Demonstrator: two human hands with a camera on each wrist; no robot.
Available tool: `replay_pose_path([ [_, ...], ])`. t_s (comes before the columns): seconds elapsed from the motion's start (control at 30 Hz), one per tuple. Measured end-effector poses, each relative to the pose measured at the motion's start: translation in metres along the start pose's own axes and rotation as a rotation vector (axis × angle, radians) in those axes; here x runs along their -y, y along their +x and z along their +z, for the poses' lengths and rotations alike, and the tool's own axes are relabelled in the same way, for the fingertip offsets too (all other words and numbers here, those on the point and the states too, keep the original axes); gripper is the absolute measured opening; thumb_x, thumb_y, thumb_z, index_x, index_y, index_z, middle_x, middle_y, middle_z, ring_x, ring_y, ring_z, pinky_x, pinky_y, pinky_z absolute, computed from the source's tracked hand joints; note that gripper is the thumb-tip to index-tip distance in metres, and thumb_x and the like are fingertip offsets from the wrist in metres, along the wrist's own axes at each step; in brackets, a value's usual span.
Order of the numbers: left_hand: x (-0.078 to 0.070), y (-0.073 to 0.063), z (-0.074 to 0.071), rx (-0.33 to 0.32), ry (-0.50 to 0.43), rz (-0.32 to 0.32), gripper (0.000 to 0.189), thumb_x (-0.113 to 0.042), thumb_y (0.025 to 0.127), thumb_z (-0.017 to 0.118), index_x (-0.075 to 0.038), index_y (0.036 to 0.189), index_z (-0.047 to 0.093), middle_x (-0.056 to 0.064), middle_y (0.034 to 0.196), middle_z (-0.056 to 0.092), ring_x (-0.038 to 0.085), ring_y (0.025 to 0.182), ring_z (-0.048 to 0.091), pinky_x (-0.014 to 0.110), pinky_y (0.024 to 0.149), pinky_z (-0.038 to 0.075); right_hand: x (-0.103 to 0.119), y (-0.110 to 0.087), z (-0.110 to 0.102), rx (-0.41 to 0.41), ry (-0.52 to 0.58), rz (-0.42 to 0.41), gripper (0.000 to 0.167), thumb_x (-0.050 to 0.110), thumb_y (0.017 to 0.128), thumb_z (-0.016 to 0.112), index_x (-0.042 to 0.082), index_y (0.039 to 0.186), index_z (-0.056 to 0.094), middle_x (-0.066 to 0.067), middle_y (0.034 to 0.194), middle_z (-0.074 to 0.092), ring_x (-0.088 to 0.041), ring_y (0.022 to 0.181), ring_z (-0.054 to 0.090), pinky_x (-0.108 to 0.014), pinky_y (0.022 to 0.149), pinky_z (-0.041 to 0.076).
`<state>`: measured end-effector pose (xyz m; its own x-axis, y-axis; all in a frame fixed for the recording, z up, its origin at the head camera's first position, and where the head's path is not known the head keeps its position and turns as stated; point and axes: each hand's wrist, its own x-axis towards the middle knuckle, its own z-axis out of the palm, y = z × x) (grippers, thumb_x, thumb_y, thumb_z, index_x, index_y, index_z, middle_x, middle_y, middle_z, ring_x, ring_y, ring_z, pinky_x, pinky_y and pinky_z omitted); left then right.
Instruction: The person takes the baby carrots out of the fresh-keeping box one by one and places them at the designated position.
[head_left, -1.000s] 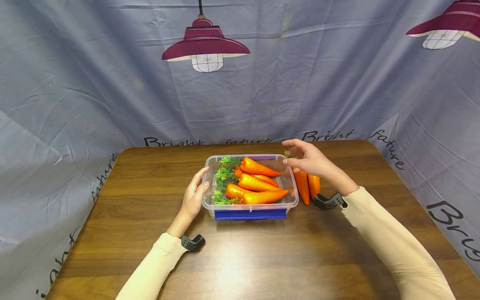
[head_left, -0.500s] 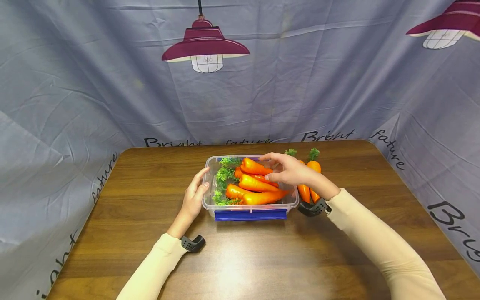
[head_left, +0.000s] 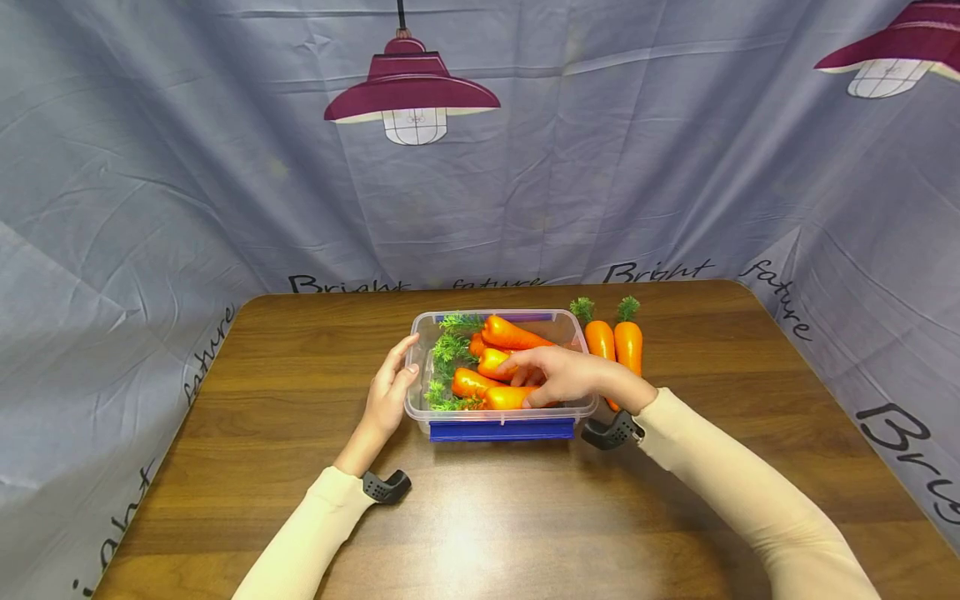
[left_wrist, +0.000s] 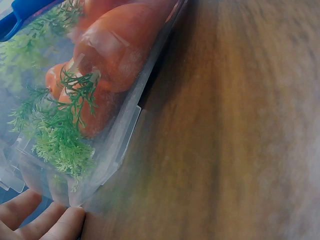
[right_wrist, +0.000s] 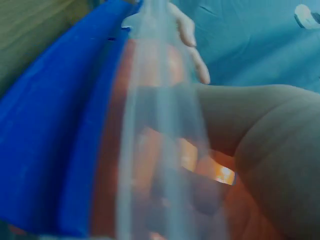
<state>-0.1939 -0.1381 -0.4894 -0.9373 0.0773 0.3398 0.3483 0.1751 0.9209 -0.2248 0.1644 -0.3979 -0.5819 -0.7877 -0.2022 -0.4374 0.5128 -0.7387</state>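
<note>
A clear plastic food container (head_left: 501, 414) with blue locking flaps stands on the table, uncovered. Inside lie several orange carrots (head_left: 517, 332) with green feathery tops (head_left: 450, 348), their tips to the right. My left hand (head_left: 387, 392) rests against the container's left end; in the left wrist view its fingertips (left_wrist: 75, 216) touch the clear wall. Over the right half of the container, my right hand (head_left: 558, 375) reaches inside. Its thumb lies at the nearest carrot (head_left: 504, 398), its fingers spread over the one behind. In the right wrist view, the blurred container rim partly covers this hand.
Two more carrots (head_left: 628, 343) lie side by side on the brown wooden table (head_left: 300, 400), right of the container. A grey-blue cloth backdrop (head_left: 480, 208) with printed lamps and lettering surrounds the table's back and sides.
My right hand has moved left and down from the container's right edge into it, uncovering the two carrots on the table. My left hand and the container have stayed in place.
</note>
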Motion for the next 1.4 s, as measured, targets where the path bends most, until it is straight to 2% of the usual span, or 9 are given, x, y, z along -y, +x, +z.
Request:
replay_pose_path([
  [0.1,0.0,0.0,0.0,0.004,-0.009,0.006,0.05,-0.003,0.099,0.046,0.0,0.149,0.046,0.021,0.158,0.045,0.038,0.149,0.037,0.008,0.111,0.032,-0.002,0.002,0.003,0.016,-0.042,-0.033,0.057,0.002,0.085,0.072,0.0,0.14,0.057,-0.016,0.126,0.068,-0.023,0.11,0.066,-0.037,0.099,0.055],
  [0.3,0.0,0.0,-0.001,0.008,-0.02,0.008,0.049,-0.002,0.099,0.045,0.002,0.149,0.045,0.023,0.158,0.044,0.038,0.149,0.036,0.007,0.111,0.032,-0.001,0.003,0.007,-0.026,-0.185,-0.101,0.057,-0.002,0.08,0.07,0.004,0.136,0.062,-0.01,0.131,0.068,-0.019,0.11,0.063,-0.033,0.1,0.053],
  [0.47,0.001,0.0,-0.001,0.007,0.007,0.003,0.049,-0.004,0.1,0.045,0.0,0.149,0.046,0.022,0.158,0.044,0.038,0.149,0.036,0.01,0.112,0.031,0.0,0.003,0.01,-0.065,-0.229,-0.103,0.054,0.0,0.082,0.072,0.008,0.135,0.064,-0.007,0.135,0.067,-0.02,0.115,0.06,-0.033,0.102,0.05],
  [0.73,0.0,-0.001,-0.001,0.004,0.024,-0.007,0.049,-0.006,0.1,0.046,-0.002,0.149,0.047,0.02,0.158,0.045,0.038,0.149,0.037,0.012,0.113,0.03,-0.003,0.003,0.01,-0.077,-0.138,-0.083,0.06,0.002,0.084,0.07,0.009,0.143,0.058,-0.008,0.138,0.064,-0.017,0.111,0.06,-0.034,0.1,0.05],
  [0.93,0.0,0.0,-0.001,0.001,0.004,-0.004,0.05,-0.004,0.099,0.046,0.0,0.149,0.046,0.022,0.158,0.044,0.037,0.15,0.034,0.008,0.113,0.028,-0.003,0.003,0.011,-0.102,-0.048,-0.098,0.056,0.006,0.091,0.07,0.003,0.144,0.053,-0.016,0.144,0.059,-0.032,0.127,0.059,-0.051,0.111,0.047],
  [1.03,0.0,0.0,-0.001,0.001,0.009,-0.008,0.05,-0.005,0.1,0.045,-0.001,0.149,0.046,0.021,0.158,0.044,0.038,0.151,0.034,0.011,0.115,0.027,-0.004,0.003,0.011,-0.119,-0.038,-0.102,0.056,0.007,0.092,0.07,0.0,0.144,0.052,-0.019,0.145,0.057,-0.036,0.125,0.061,-0.053,0.108,0.049],
  [1.2,0.0,0.0,-0.001,0.002,0.012,-0.013,0.05,-0.006,0.1,0.046,-0.001,0.149,0.046,0.021,0.158,0.044,0.038,0.151,0.034,0.012,0.115,0.028,-0.006,0.005,0.009,-0.126,0.033,-0.075,0.057,0.007,0.093,0.069,0.0,0.146,0.049,-0.022,0.144,0.056,-0.036,0.12,0.064,-0.05,0.105,0.052],
  [1.33,0.0,0.0,-0.001,0.001,0.026,-0.015,0.049,-0.006,0.1,0.046,-0.002,0.149,0.047,0.02,0.158,0.045,0.039,0.149,0.037,0.011,0.113,0.029,-0.006,0.003,0.003,-0.177,0.093,-0.034,0.061,0.008,0.094,0.069,0.002,0.149,0.045,-0.023,0.147,0.053,-0.037,0.122,0.063,-0.047,0.104,0.054],
  [1.4,0.001,0.0,-0.001,0.004,0.033,-0.013,0.049,-0.007,0.1,0.045,-0.002,0.149,0.047,0.02,0.158,0.045,0.039,0.148,0.037,0.011,0.113,0.03,-0.006,0.001,-0.002,-0.214,0.141,-0.016,0.063,0.007,0.095,0.068,0.003,0.152,0.042,-0.024,0.143,0.056,-0.031,0.118,0.063,-0.04,0.099,0.056],
])
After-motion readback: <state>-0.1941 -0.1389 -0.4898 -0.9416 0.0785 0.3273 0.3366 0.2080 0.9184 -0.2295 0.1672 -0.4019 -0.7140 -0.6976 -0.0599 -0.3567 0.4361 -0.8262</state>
